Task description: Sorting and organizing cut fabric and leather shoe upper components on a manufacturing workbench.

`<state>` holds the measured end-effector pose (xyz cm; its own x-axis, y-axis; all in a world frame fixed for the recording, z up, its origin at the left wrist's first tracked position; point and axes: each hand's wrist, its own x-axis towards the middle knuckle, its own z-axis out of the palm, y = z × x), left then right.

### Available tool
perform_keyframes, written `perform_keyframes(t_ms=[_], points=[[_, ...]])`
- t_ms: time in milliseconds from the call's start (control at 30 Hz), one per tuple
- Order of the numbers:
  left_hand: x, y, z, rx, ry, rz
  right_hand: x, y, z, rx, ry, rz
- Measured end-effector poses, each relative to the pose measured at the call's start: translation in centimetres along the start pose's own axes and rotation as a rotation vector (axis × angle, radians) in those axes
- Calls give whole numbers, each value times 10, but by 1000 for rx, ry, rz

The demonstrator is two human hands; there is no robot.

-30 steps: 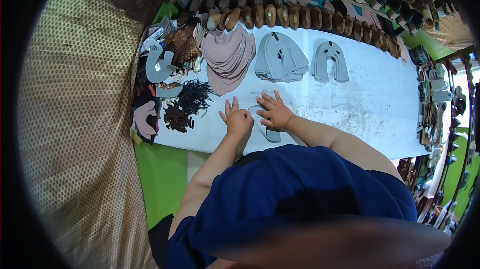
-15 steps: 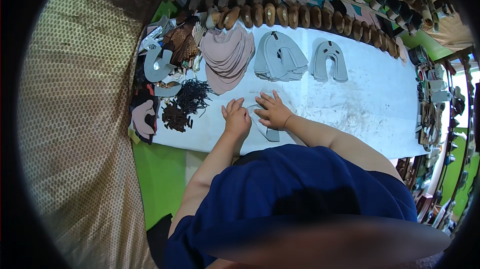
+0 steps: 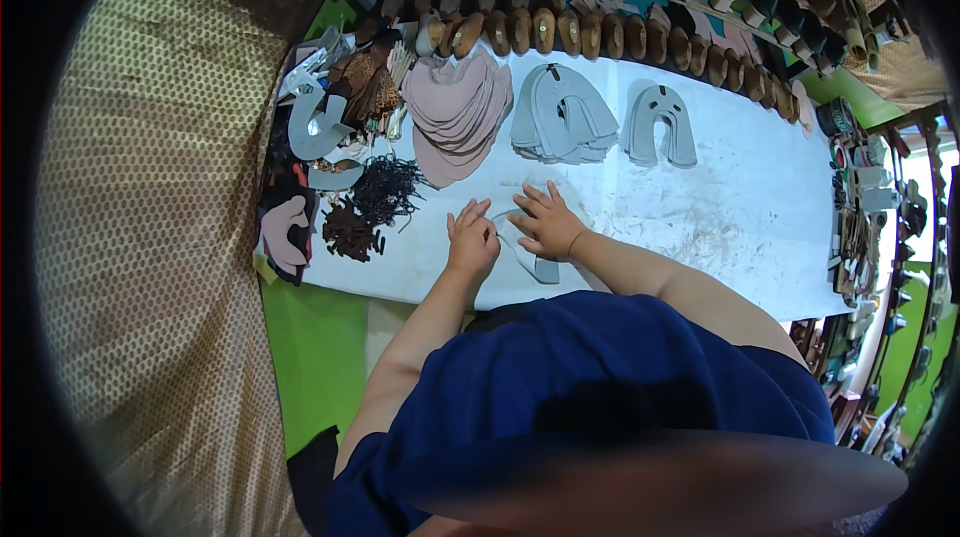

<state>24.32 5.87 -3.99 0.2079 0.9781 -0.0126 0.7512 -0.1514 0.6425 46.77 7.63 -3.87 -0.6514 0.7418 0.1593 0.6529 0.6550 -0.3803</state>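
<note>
Lying mid-frame, the right hand (image 3: 547, 224) spreads wide over a grey piece (image 3: 546, 271). Whether the left hand (image 3: 472, 240) grips anything, I cannot tell.

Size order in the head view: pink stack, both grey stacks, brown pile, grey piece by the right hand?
1. Pink stack
2. Fanned grey stack
3. Rightmost grey stack
4. Brown pile
Unranked: grey piece, partly hidden

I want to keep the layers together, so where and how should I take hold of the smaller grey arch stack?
Probably its right leg, coming from the right: the grey arch stack lies flat, curve away from you, legs toward you. The gap between the legs leaves room to pinch, and white table surface lies alongside.
</note>
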Motion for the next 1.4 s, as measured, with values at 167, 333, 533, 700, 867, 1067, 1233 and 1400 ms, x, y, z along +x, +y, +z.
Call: perform_keyframes(t_ms=[167,333,533,700,867,1067,1233,1400], points=[[-2,-2,0,11,37,44,2,-2,-1,-36,-37,30],[-3,1,-1,33,75,74,3,-3,-2,-59,-52,34],[-3,0,0,21,94,92,3,-2,-2,-46,-58,38],[-5,-3,-1,30,110,121,3,-3,-2,-49,-61,32],[-7,-1,-5,37,89,140,0,3,4,-25,-60,32],[-8,-10,-2,-100,158,123,-3,10,9,47,88,20],[-10,-22,-8,-227,96,114,-3,14,12,132,71,37],[-12,-36,-5,-631,145,-26,-1,11,14,5,-29,-19]])
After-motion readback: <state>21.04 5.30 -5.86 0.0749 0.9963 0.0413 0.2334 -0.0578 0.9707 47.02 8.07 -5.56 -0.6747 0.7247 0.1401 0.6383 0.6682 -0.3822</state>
